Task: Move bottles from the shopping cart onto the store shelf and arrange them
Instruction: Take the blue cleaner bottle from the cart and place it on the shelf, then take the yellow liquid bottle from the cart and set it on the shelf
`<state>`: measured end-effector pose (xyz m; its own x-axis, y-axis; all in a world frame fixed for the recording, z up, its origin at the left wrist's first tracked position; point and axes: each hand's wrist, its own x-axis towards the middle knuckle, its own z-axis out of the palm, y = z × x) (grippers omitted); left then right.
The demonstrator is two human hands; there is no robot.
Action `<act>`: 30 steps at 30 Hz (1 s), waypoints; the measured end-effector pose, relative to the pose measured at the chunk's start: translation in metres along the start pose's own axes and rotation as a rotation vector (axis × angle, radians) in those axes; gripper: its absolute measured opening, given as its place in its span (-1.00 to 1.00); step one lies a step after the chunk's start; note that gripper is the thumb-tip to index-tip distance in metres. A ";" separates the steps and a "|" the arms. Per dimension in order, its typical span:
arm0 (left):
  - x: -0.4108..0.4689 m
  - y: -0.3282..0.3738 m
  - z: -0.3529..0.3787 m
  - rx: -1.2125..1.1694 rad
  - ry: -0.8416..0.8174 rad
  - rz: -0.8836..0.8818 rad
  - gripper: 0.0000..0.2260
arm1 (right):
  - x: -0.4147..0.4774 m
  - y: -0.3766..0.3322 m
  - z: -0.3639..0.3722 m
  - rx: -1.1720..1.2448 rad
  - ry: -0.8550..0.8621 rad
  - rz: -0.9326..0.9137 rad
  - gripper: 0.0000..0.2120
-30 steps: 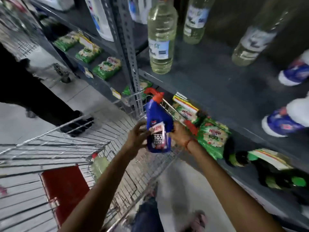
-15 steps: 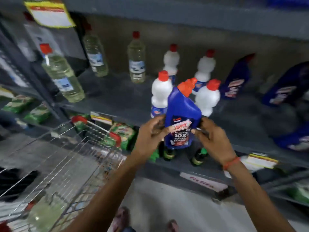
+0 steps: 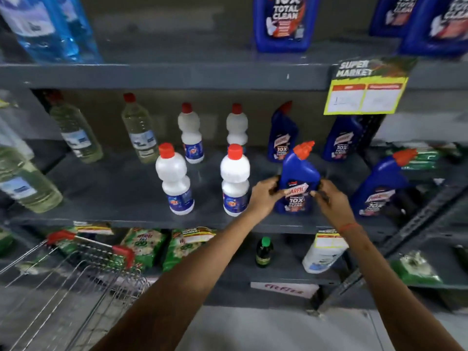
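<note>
Head view: left hand (image 3: 264, 196) and right hand (image 3: 329, 198) both have their fingers closed around the blue cleaner bottle (image 3: 297, 184), upright at the front of the grey shelf (image 3: 121, 196). White bottle (image 3: 235, 181) stands just beside at 9 o'clock, a second blue bottle (image 3: 379, 188) at 3 o'clock; shopping cart (image 3: 83, 264) sits at 7 o'clock.

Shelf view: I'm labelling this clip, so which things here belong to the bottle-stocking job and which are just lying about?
In the job:
blue bottle, held by left hand and right hand
middle shelf
shopping cart

Lying about:
green packets below
yellow price card
small dark bottle
</note>
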<state>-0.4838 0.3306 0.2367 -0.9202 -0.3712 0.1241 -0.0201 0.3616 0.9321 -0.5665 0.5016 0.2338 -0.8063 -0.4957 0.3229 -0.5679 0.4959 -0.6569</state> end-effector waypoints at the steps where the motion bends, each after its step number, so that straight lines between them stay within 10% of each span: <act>1: 0.003 -0.007 0.010 -0.010 -0.025 -0.027 -0.67 | 0.001 0.012 0.000 -0.006 0.002 0.039 -0.64; 9: 0.006 -0.010 0.013 0.010 0.008 -0.036 -0.60 | 0.001 0.009 0.007 0.141 -0.026 0.146 -0.59; 16: -0.069 -0.012 -0.022 -0.119 0.269 0.085 -0.59 | -0.064 -0.072 0.053 0.458 0.471 0.087 -0.70; 30: -0.289 -0.150 -0.258 0.043 1.040 -0.394 -0.85 | -0.168 -0.301 0.329 0.711 -0.513 0.096 -0.72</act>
<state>-0.1136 0.1625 0.1484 -0.0709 -0.9953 0.0653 -0.2711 0.0823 0.9590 -0.2054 0.2010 0.1528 -0.5745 -0.8184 0.0106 -0.1263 0.0758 -0.9891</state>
